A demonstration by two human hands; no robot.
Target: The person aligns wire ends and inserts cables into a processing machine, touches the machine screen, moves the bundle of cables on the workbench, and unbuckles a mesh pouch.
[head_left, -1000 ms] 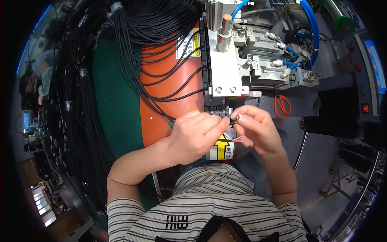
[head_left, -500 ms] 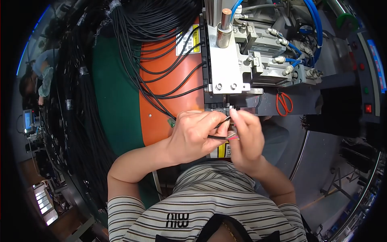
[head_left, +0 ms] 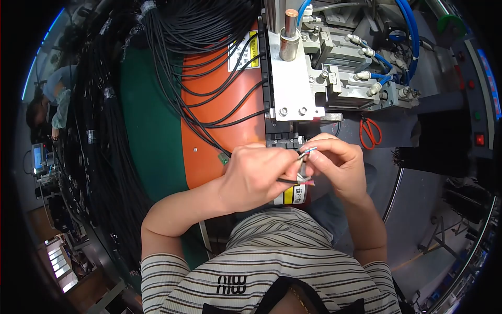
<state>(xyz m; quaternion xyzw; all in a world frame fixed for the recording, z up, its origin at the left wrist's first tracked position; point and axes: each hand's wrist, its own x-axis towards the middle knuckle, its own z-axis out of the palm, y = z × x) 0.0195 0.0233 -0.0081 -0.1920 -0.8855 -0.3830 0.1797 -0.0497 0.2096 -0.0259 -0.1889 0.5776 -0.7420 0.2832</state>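
Note:
My left hand is closed around a black cable, whose end sticks out past the fingers with pinkish-red and pale wires fanning out. Higher up, a second stripped end shows blue and white wires between the fingertips of both hands. My right hand pinches at these thin wires with thumb and forefinger. Just beyond the hands is the dark fixture of a machine. Part of each cable is hidden in the left palm.
A metal clamp unit with a white plate and pneumatic cylinders stands ahead. Red-handled scissors lie right of it. Black cables spread over the orange surface and green mat. Another person is at far left.
My right hand has shifted right and turned, its fingers now bent in a pinch. Blue and white wire ends have come into sight. My left hand has stayed nearly in place.

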